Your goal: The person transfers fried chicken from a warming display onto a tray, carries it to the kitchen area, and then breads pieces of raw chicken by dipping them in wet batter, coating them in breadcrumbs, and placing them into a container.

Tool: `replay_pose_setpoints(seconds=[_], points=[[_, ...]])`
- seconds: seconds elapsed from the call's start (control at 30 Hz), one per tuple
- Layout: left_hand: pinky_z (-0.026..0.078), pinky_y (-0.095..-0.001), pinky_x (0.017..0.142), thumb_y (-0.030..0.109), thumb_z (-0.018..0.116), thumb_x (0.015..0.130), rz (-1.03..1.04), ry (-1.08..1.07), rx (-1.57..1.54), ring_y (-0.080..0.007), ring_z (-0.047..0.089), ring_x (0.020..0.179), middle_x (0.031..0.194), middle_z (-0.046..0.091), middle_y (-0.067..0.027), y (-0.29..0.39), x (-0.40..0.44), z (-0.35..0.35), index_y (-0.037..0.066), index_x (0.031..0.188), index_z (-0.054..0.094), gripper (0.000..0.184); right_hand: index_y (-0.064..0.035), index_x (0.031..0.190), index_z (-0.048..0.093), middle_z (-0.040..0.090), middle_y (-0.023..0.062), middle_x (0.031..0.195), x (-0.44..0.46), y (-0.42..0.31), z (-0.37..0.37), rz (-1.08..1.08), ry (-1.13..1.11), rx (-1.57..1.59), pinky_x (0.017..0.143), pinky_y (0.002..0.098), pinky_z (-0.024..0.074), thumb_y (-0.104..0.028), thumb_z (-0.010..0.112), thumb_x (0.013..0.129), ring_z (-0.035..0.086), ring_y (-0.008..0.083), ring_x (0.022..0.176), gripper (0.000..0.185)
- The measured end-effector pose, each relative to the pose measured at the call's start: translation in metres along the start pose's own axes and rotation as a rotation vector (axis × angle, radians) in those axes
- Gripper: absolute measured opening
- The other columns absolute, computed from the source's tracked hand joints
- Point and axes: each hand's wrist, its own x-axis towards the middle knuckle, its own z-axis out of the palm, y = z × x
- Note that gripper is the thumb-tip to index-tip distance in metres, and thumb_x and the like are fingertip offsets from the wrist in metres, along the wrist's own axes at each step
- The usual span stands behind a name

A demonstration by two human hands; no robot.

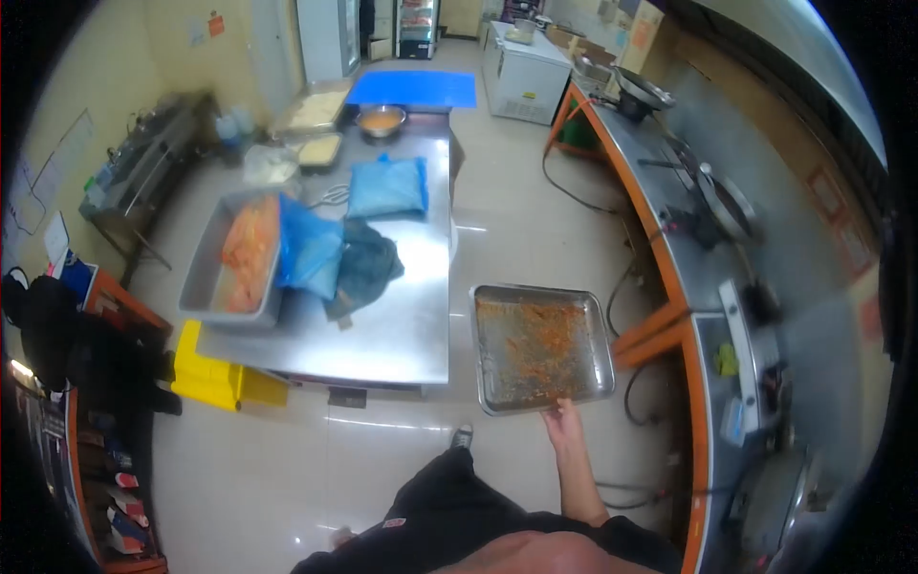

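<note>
my right hand is gripping the near rim of a metal tray, thumb on the edge. left hand: can't tell its state. tray is held out over the tiled floor, orange-brown residue smeared across its bottom. tight room sideways: tray's left edge sits just beside the steel table, right corner near the orange leg of the counter. more room ahead, floor runs on between table and counter to a white freezer. hoses hang along the counter side.

on the table, front right corner is bare steel; further in, a dark cloth, a blue bag and a gray bin with orange stuff, near the left edge. behind: a second blue bag, a bowl, a blue board at the far end.

writing: freezer's yellow sticker, wall papers, all too small to read.
</note>
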Motion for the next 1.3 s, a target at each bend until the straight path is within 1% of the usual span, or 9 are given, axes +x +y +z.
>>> replay_pose_setpoints(seconds=[0.17, 0.27, 0.4, 0.5, 0.67, 0.77, 0.93, 1.17, 1.3], points=[[0.050, -0.0429, 0.063, 0.034, 0.052, 0.098, -0.054, -0.003, -0.040, -0.0231, 0.057, 0.082, 0.101, 0.062, -0.0109, 0.051, -0.010, 0.159, 0.010, 0.110, 0.059, 0.028, -0.0001, 0.106, 0.051, 0.056, 0.0119, 0.102, 0.136, -0.097, 0.061, 0.018, 0.066, 0.050, 0.097, 0.0453, 0.0511, 0.000, 0.056, 0.086, 0.057, 0.0271, 0.093, 0.020], [0.050, -0.0433, 0.065, 0.034, 0.052, 0.098, -0.064, -0.062, -0.009, -0.0237, 0.057, 0.084, 0.103, 0.061, -0.0113, 0.095, 0.011, 0.239, 0.010, 0.112, 0.058, 0.028, -0.0005, 0.107, 0.051, 0.054, 0.0115, 0.103, 0.185, -0.138, 0.108, 0.033, 0.140, 0.032, 0.096, 0.0458, 0.0509, -0.002, 0.057, 0.088, 0.054, 0.0274, 0.096, 0.020], [0.050, -0.0439, 0.067, 0.034, 0.051, 0.098, -0.047, -0.140, 0.126, -0.0245, 0.056, 0.087, 0.105, 0.060, -0.0117, 0.222, 0.082, 0.378, 0.010, 0.114, 0.057, 0.029, -0.0015, 0.107, 0.052, 0.052, 0.0100, 0.100, 0.323, -0.191, 0.147, -0.003, 0.014, 0.029, 0.097, 0.0472, 0.0492, -0.005, 0.055, 0.089, 0.051, 0.0268, 0.096, 0.019], [0.049, -0.0444, 0.068, 0.034, 0.051, 0.098, 0.036, -0.146, 0.182, -0.0251, 0.055, 0.090, 0.108, 0.059, -0.0121, 0.324, 0.134, 0.480, 0.010, 0.115, 0.056, 0.030, 0.0003, 0.107, 0.053, 0.055, 0.0123, 0.103, 0.444, -0.227, 0.185, -0.056, 0.002, 0.008, 0.096, 0.0489, 0.0501, -0.003, 0.053, 0.089, 0.055, 0.0285, 0.099, 0.019], [0.049, -0.0451, 0.071, 0.034, 0.051, 0.098, 0.163, -0.124, 0.198, -0.0261, 0.054, 0.093, 0.111, 0.057, -0.0127, 0.494, 0.160, 0.618, 0.011, 0.118, 0.055, 0.032, 0.0047, 0.106, 0.054, 0.059, 0.0179, 0.107, 0.595, -0.316, 0.301, -0.065, 0.005, 0.069, 0.095, 0.0533, 0.0513, -0.002, 0.051, 0.089, 0.061, 0.0324, 0.099, 0.019], [0.049, -0.0455, 0.073, 0.034, 0.051, 0.097, 0.187, -0.122, 0.195, -0.0267, 0.054, 0.096, 0.113, 0.056, -0.0130, 0.568, 0.173, 0.693, 0.011, 0.120, 0.054, 0.033, 0.0045, 0.105, 0.054, 0.060, 0.0183, 0.103, 0.731, -0.356, 0.324, -0.141, -0.029, 0.029, 0.093, 0.0535, 0.0530, -0.002, 0.051, 0.089, 0.062, 0.0331, 0.094, 0.017], [0.049, -0.0463, 0.075, 0.034, 0.051, 0.097, 0.133, -0.133, 0.203, -0.0277, 0.053, 0.100, 0.117, 0.055, -0.0136, 0.662, 0.214, 0.813, 0.011, 0.123, 0.053, 0.035, -0.0003, 0.100, 0.052, 0.057, 0.0156, 0.102, 0.879, -0.452, 0.417, -0.218, 0.056, 0.025, 0.095, 0.0551, 0.0517, -0.006, 0.050, 0.092, 0.059, 0.0318, 0.098, 0.010], [0.048, -0.0473, 0.079, 0.035, 0.051, 0.097, 0.075, -0.154, 0.330, -0.0291, 0.051, 0.105, 0.122, 0.053, -0.0144, 0.815, 0.271, 0.973, 0.011, 0.127, 0.051, 0.038, 0.0002, 0.102, 0.055, 0.060, 0.0164, 0.100, 1.048, -0.547, 0.448, -0.261, 0.197, 0.129, 0.092, 0.0554, 0.0525, -0.007, 0.052, 0.090, 0.061, 0.0322, 0.096, 0.015], [0.048, -0.0479, 0.081, 0.035, 0.051, 0.097, 0.126, -0.194, 0.441, -0.0299, 0.050, 0.108, 0.124, 0.051, -0.0149, 0.924, 0.286, 1.086, 0.011, 0.129, 0.050, 0.039, -0.0005, 0.104, 0.056, 0.061, 0.0166, 0.101, 1.138, -0.608, 0.401, -0.196, 0.266, 0.118, 0.095, 0.0542, 0.0518, -0.009, 0.053, 0.088, 0.061, 0.0320, 0.098, 0.018]])
